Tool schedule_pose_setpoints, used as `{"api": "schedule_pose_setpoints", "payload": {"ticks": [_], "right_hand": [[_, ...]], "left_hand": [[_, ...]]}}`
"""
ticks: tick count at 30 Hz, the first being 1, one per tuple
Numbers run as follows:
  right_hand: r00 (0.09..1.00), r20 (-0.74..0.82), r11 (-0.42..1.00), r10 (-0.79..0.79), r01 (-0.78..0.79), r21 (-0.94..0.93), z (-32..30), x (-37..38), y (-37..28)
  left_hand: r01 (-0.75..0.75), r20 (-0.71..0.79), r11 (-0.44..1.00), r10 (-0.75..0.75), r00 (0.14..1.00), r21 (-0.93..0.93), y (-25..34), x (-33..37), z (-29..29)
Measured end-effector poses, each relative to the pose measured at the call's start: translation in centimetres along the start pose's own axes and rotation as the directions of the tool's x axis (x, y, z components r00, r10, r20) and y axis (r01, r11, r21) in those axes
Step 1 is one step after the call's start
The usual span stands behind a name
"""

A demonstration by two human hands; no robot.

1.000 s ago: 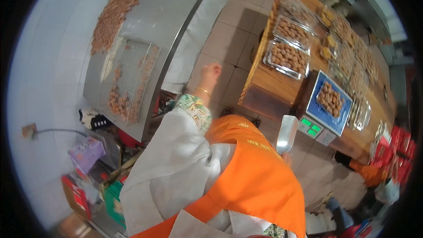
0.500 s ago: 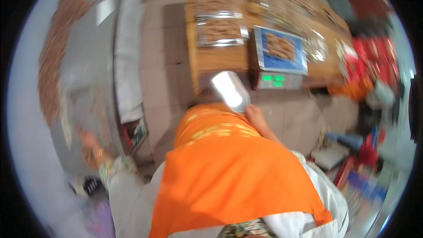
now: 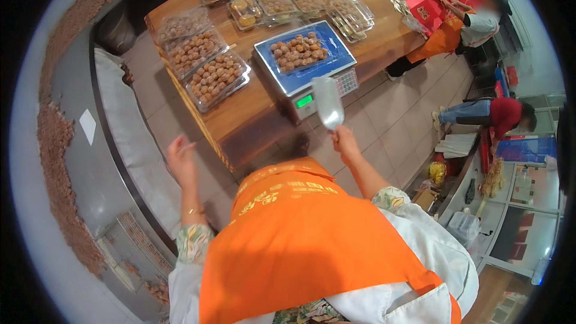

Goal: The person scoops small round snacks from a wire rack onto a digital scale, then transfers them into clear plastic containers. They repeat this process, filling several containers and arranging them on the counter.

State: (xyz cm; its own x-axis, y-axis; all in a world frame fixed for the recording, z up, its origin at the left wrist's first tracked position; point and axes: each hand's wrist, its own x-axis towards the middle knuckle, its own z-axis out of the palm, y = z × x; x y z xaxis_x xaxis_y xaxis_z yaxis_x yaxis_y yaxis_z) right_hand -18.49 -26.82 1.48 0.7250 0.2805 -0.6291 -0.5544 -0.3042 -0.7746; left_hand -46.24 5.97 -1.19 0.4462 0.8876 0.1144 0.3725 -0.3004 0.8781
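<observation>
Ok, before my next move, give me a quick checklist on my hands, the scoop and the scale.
1. Scoop gripped in right hand: ok.
2. Scoop empty: ok, only bare metal shows.
3. Left hand free: ok, nothing visible in it.
4. Brown pieces on the blue scale platform: ok.
5. Scale display lit: ok, glowing green.
6. Scoop clear of the scale: cannot tell, they overlap in this view.
</observation>
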Motion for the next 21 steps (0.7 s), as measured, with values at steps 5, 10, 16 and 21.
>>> {"api": "schedule_pose_setpoints", "payload": {"ticks": [5, 10, 16, 21], "right_hand": [[0.956, -0.291, 0.97, 0.027, 0.045, 0.238, -7.8, 7.7, -4.4], [0.93, -0.368, 1.0, 0.016, -0.006, 0.03, -15.8, 19.5, -5.4], [0.898, -0.2, 0.633, -0.391, 0.105, -0.767, -20.2, 30.1, -4.2], [0.927, 0.061, 0.499, -0.369, 0.253, -0.829, -19.4, 31.8, -7.5]], "left_hand": [[0.16, 0.403, 0.923, -0.005, 0.915, -0.35, 8.3, 6.8, 15.9], [0.466, 0.437, 0.707, -0.243, 0.866, -0.532, 11.4, 13.3, 24.8], [0.623, 0.318, 0.605, -0.541, 0.779, -0.495, 10.8, 17.8, 29.5], [0.635, 0.238, 0.617, -0.604, 0.761, -0.464, 11.4, 19.2, 30.8]]}}
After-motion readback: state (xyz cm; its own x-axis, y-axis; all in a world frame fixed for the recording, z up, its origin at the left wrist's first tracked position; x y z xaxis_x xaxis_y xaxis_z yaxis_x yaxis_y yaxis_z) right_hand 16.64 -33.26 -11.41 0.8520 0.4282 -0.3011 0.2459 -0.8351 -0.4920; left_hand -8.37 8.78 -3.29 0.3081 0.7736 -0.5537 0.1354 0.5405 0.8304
